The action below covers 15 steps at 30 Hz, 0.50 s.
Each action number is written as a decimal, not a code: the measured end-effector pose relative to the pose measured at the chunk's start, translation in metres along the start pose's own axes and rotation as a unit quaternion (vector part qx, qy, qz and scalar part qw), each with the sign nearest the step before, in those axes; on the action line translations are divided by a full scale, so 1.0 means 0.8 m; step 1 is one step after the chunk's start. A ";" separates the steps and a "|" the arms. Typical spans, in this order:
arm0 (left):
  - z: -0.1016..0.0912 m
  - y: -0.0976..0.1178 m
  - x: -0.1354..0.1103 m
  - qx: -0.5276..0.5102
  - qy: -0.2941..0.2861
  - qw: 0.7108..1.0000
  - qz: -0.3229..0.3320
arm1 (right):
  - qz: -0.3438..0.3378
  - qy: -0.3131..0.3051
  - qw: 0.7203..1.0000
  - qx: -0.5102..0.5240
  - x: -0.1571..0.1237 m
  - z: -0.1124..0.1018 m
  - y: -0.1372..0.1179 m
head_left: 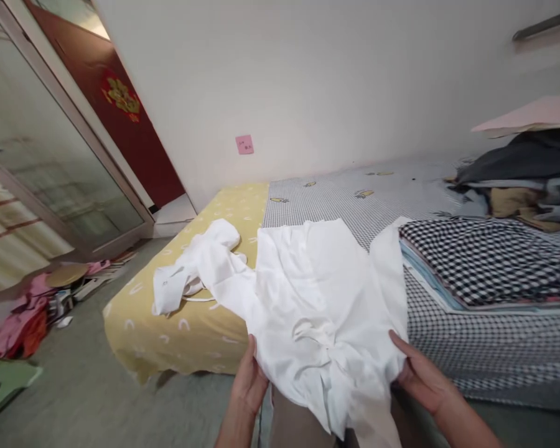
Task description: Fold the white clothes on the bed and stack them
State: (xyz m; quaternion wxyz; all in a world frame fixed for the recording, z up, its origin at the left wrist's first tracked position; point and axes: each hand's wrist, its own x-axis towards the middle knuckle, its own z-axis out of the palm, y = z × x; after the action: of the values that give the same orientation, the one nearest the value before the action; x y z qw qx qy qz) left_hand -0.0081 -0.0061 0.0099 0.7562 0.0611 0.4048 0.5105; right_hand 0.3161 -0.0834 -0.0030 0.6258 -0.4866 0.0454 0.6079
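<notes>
A white blouse (pixel 326 280) is spread over the front edge of the bed, its lower part hanging toward me. Gathered or knotted fabric shows near its middle. My left hand (pixel 251 382) grips the blouse's left side, thumb on top and the other fingers partly under the cloth. On the opposite side, my right hand (pixel 422 376) holds the right edge the same way. One sleeve stretches left toward a crumpled white cloth (pixel 170 289); whether the two are joined, I cannot tell.
The bed has a yellow patterned sheet (pixel 140 336) and a grey checked one (pixel 317 202). At right lie folded black-and-white checked fabric (pixel 499 261) and a pile of dark clothes (pixel 527 158). Pink and red items (pixel 25 323) sit on the floor by the glass door (pixel 60 143).
</notes>
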 end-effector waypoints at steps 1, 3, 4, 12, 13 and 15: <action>-0.001 -0.001 -0.001 0.009 -0.010 0.999 -0.032 | 0.013 -0.025 1.000 -0.008 -0.004 0.000 0.002; -0.004 -0.003 -0.005 0.050 -0.027 0.994 -0.093 | 0.040 -0.050 0.998 -0.012 -0.009 -0.001 0.004; -0.004 -0.004 -0.007 0.075 -0.031 0.990 -0.118 | 0.051 -0.051 0.997 -0.007 -0.011 -0.002 0.003; 0.044 0.048 -0.045 0.034 -0.107 0.993 -0.024 | -0.016 -0.061 0.998 0.015 -0.031 0.019 -0.057; 0.048 0.061 -0.056 0.028 -0.116 0.993 0.007 | -0.056 -0.069 0.996 0.015 -0.041 0.020 -0.066; 0.046 0.085 -0.082 0.024 -0.133 0.989 0.055 | -0.127 -0.068 0.989 0.020 -0.063 0.017 -0.080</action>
State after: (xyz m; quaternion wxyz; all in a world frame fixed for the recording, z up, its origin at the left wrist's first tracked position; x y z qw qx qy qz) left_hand -0.0421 -0.0158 0.1050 0.7724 0.1684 0.3089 0.5288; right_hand 0.3475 -0.0967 0.0723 0.7088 -0.4337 -0.0475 0.5543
